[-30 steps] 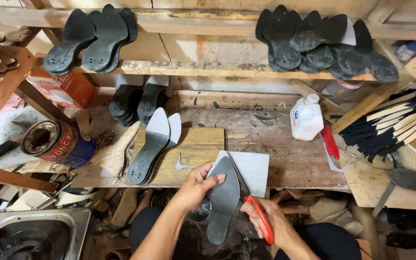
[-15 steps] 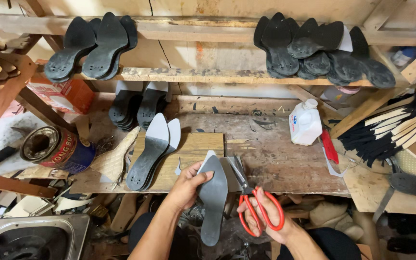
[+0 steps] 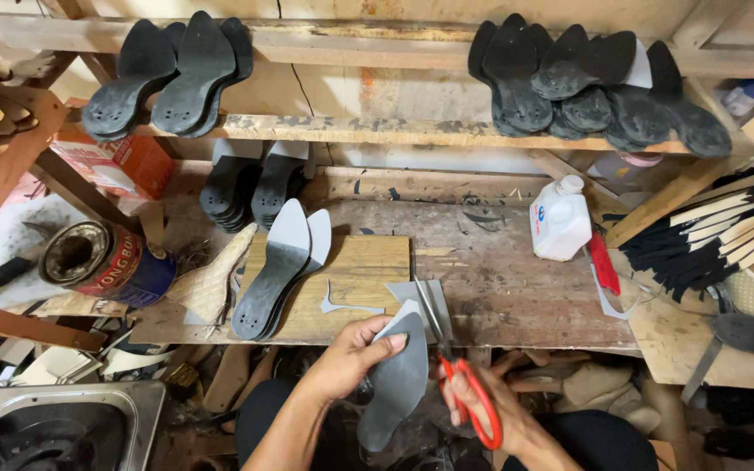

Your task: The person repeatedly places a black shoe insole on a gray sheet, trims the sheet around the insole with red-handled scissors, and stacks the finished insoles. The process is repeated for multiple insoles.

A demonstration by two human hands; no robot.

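My left hand (image 3: 353,352) grips the upper edge of a grey sole-shaped insole piece (image 3: 394,384), held over my lap in front of the workbench. My right hand (image 3: 482,410) holds red-handled scissors (image 3: 455,366), whose blades point up along the right edge of the insole, beside a pale grey sheet (image 3: 425,296) on the bench. A thin offcut (image 3: 346,305) lies on the wooden board (image 3: 368,270). Two stacked grey insoles (image 3: 281,266) rest on the same board to the left.
A white plastic bottle (image 3: 558,218) stands at the right of the bench, a tin can (image 3: 106,262) lies at the left. Black soles (image 3: 586,78) pile on the upper shelf, more black soles (image 3: 172,74) at left. A metal basin (image 3: 54,427) is at lower left.
The insole has dropped lower and tilted, with my left hand now at its top. The scissors have swung upright, and a pale offcut now lies on the board.
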